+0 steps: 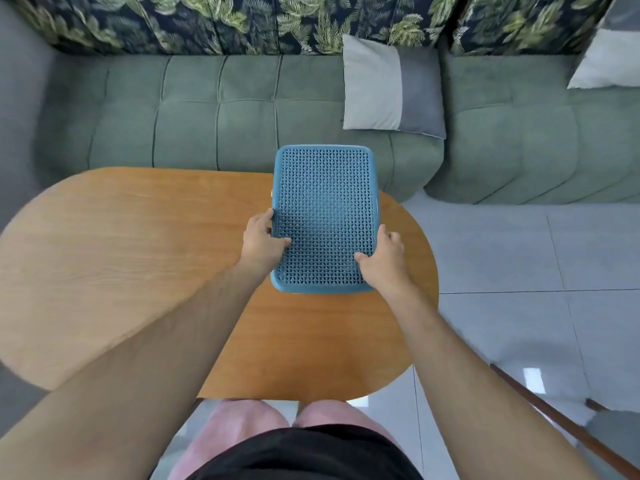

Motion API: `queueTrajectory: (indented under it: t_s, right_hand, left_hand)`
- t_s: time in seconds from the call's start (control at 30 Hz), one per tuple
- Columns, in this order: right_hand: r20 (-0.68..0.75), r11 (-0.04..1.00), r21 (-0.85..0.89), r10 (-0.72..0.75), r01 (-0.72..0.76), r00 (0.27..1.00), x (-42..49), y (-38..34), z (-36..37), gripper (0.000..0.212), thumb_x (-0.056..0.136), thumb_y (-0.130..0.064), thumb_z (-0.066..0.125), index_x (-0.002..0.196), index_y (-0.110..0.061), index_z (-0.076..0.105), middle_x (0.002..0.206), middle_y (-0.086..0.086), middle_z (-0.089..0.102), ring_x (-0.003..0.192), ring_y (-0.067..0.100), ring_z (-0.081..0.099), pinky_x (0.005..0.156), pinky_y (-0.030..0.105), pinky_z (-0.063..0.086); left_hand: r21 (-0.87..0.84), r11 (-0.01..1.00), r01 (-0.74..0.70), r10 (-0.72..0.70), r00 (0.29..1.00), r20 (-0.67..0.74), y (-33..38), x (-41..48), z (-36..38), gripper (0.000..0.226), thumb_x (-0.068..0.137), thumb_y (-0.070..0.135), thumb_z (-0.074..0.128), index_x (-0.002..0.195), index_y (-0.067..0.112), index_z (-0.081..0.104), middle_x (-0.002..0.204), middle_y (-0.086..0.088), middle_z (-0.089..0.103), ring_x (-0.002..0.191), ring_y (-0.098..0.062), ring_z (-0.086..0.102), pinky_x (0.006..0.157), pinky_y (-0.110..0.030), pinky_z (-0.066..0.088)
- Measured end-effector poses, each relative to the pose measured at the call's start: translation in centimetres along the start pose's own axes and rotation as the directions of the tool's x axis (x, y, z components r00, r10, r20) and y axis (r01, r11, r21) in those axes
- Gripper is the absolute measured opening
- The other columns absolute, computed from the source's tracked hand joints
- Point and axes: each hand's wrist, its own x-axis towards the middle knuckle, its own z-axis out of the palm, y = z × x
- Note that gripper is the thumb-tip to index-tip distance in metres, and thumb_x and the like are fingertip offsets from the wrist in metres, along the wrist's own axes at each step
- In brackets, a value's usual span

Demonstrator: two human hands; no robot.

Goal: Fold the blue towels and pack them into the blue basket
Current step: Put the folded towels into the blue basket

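The blue basket is turned so that its perforated bottom faces me, held over the far right part of the wooden table. My left hand grips its left edge, thumb on the mesh and fingers curled round the rim. My right hand grips the lower right edge the same way. No blue towel shows anywhere in view; whatever is under or inside the basket is hidden.
A green sofa runs behind the table, with a grey pillow on it and a second pillow at the far right. Leaf-print cushions line the sofa's back. Grey floor tiles lie to the right. A wooden chair edge stands at the lower right.
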Motion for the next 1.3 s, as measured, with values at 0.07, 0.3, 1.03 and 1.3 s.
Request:
queueTrajectory:
  t_s: [0.07, 0.3, 1.03, 1.3]
  right_hand:
    - [-0.005, 1.0, 0.01, 0.002, -0.002, 1.0, 0.2, 0.1, 0.2, 0.087, 0.097, -0.029, 0.067, 0.161, -0.01, 0.012, 0.155, 0.009, 0.029, 0.145, 0.027, 0.028, 0.117, 0.04, 0.033]
    - [-0.011, 1.0, 0.028, 0.005, -0.004, 1.0, 1.4, 0.3, 0.4, 0.068, 0.091, -0.03, 0.071, 0.148, -0.014, 0.037, 0.142, 0.005, 0.039, 0.136, 0.026, 0.035, 0.112, 0.042, 0.039]
    - [-0.059, 0.937, 0.329, 0.147, -0.119, 0.987, 16.9, -6.2, -3.7, 0.034, 0.099, -0.034, 0.061, 0.078, -0.008, 0.065, 0.084, 0.004, 0.069, 0.081, 0.024, 0.065, 0.079, 0.037, 0.053]
    - [0.01, 0.984, 0.091, 0.156, -0.156, 0.988, 18.7, -6.5, -5.0, 0.036, 0.097, -0.04, 0.061, 0.075, -0.012, 0.053, 0.075, 0.0, 0.056, 0.071, 0.02, 0.055, 0.071, 0.032, 0.042]
  left_hand:
    - [0.005, 1.0, -0.009, 0.009, 1.0, -0.008, -0.1, 0.0, 0.1, 0.079, 0.085, 0.011, 0.077, 0.153, 0.017, 0.038, 0.145, 0.001, 0.041, 0.129, -0.021, 0.046, 0.113, -0.045, 0.041]
    - [0.05, 0.998, -0.032, 0.034, 0.999, -0.037, -0.2, 0.6, 0.2, 0.069, 0.087, 0.012, 0.07, 0.15, 0.015, 0.042, 0.142, 0.0, 0.043, 0.13, -0.02, 0.044, 0.113, -0.044, 0.041]
    - [-0.224, 0.972, 0.068, -0.11, 0.978, -0.179, 5.9, 13.0, 0.9, 0.032, 0.101, 0.031, 0.059, 0.126, 0.011, 0.06, 0.088, 0.017, 0.057, 0.082, 0.0, 0.057, 0.063, -0.013, 0.039]
    - [-0.18, 0.983, 0.03, -0.071, 0.972, -0.224, 5.5, 13.1, 1.4, 0.032, 0.1, 0.037, 0.059, 0.123, 0.015, 0.062, 0.103, 0.007, 0.065, 0.099, -0.012, 0.063, 0.083, -0.027, 0.052]
